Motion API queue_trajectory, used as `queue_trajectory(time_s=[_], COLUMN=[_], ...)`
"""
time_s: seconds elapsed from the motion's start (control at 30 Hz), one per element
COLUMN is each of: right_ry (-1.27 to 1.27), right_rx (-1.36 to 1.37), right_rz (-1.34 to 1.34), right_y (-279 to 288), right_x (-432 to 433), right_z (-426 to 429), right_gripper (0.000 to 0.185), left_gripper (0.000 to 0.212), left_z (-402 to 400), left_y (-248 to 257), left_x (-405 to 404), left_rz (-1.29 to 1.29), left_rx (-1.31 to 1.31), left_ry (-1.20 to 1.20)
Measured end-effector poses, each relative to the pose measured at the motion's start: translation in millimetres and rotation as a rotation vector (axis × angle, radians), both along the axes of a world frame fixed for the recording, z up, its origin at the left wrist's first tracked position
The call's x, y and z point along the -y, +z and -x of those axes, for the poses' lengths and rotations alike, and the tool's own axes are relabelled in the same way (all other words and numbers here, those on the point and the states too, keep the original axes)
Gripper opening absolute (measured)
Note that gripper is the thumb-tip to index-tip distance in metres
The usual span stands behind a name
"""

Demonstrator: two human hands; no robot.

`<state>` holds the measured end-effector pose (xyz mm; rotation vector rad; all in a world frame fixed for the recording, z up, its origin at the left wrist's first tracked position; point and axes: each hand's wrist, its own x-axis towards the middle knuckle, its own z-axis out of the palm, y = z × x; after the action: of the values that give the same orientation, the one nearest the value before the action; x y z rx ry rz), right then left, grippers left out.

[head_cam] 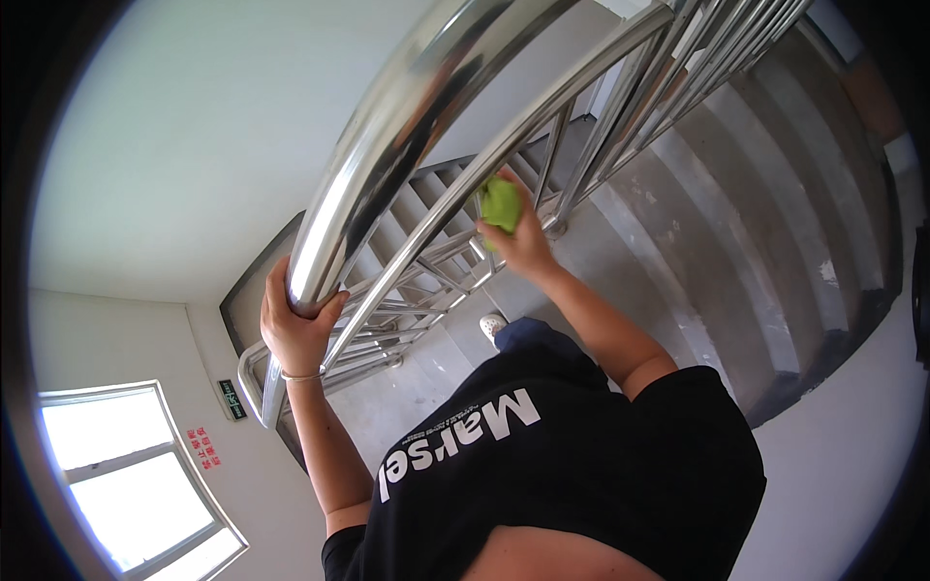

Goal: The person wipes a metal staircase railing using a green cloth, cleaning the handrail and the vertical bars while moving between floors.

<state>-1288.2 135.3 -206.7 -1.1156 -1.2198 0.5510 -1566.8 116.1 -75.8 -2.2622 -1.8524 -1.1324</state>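
Observation:
My left hand (296, 319) grips the thick, shiny metal handrail (327, 218) of a staircase, with its fingers and thumb on opposite sides of the tube. Farther up and to the right, my right hand (524, 236) holds a bunched green cloth (501, 205) against or close beside a thin metal baluster under the rail; whether they touch is hard to tell. A slimmer metal bar (443, 207) runs alongside the handrail, between my two hands. The right hand and cloth are slightly blurred.
Concrete steps (676, 210) curve along the right side, and another flight (396, 229) shows beyond the railing. My foot in a white perforated clog (492, 327) stands on the landing (429, 363). A window (138, 472) and an exit sign (232, 400) are at lower left.

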Motion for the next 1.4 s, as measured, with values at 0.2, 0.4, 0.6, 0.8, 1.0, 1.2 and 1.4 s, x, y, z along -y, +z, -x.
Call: queue_trajectory(time_s=[0.2, 0.4, 0.6, 0.8, 1.0, 1.2, 1.4], right_ry=[-0.069, 0.133, 0.206, 0.184, 0.510, -0.031, -0.684], right_rx=[0.202, 0.450, 0.122, 0.519, 0.327, 0.349, 0.484], right_rz=[-0.001, 0.838, 0.424, 0.099, 0.581, 0.034, -0.492], right_y=[-43.2, -159.9, -70.0, -106.0, -82.2, 33.7, 171.6], right_x=[-31.0, 31.7, 63.3, -4.8, 7.8, 24.0, -45.7], right_z=[20.5, -18.0, 58.3, 89.3, 58.1, -65.8, -116.9], right_gripper=[0.034, 0.035, 0.039, 0.033, 0.031, 0.059, 0.057], left_gripper=[0.066, 0.065, 0.066, 0.069, 0.073, 0.073, 0.074], left_z=[-2.5, 1.2, 14.8, -15.7, 11.5, 0.3, 9.1], left_y=[2.1, -0.5, -2.1, 4.0, -11.6, -15.2, -15.8], left_x=[-0.3, 7.0, 11.6, -14.3, -11.9, -2.2, 3.5], left_rz=[-0.045, -0.024, -0.051, 0.019, 0.035, -0.020, 0.046], left_rx=[-0.023, 0.013, -0.032, -0.001, -0.158, -0.115, -0.149], left_ry=[-0.003, 0.019, 0.019, -0.044, 0.056, 0.001, 0.040])
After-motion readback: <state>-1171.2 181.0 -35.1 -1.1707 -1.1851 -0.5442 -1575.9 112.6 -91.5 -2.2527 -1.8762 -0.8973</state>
